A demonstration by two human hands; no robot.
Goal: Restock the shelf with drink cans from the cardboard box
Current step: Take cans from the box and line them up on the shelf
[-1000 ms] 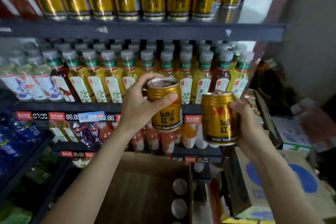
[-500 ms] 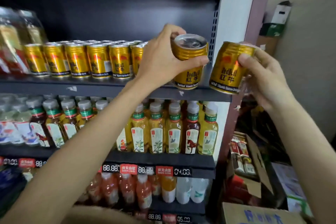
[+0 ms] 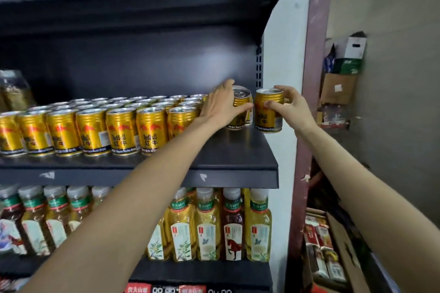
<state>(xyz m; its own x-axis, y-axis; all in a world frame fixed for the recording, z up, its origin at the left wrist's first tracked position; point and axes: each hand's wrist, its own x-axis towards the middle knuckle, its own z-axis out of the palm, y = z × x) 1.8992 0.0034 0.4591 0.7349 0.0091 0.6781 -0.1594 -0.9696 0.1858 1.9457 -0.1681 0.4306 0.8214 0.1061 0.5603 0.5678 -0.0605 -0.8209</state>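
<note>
**Two cans going onto the right end of the shelf**

Shelf [image 3: 238,150]: dark metal, mostly stocked. Gold cans [image 3: 95,131] fill the left and middle in several rows, front row upright, labels forward. The right end has bare board in front, so there looks to be room for more.

Tea bottles [image 3: 207,226] line the tier below, not part of this job. An open carton [image 3: 333,245] of other goods sits on the floor lower right; stacked boxes [image 3: 342,74] are against the wall behind. The cardboard box the cans come from is not in view, so I cannot tell how many remain.

Left hand [image 3: 221,104] grips the left can [image 3: 241,108] from the side, thumb across its front, fingers round the back. Can is upright at the right end of the rows, base on or just above the board; cannot tell which.

Right hand [image 3: 288,104] holds the right can [image 3: 269,110], thumb on its front, fingers wrapped over the rim and far side. It is upright, just beside the left can, at the shelf's right edge near the upright; base seems slightly off the board.

Judgement: well along, neither can let go yet. Left to do: set both down, release, fill the gap in front.
</note>
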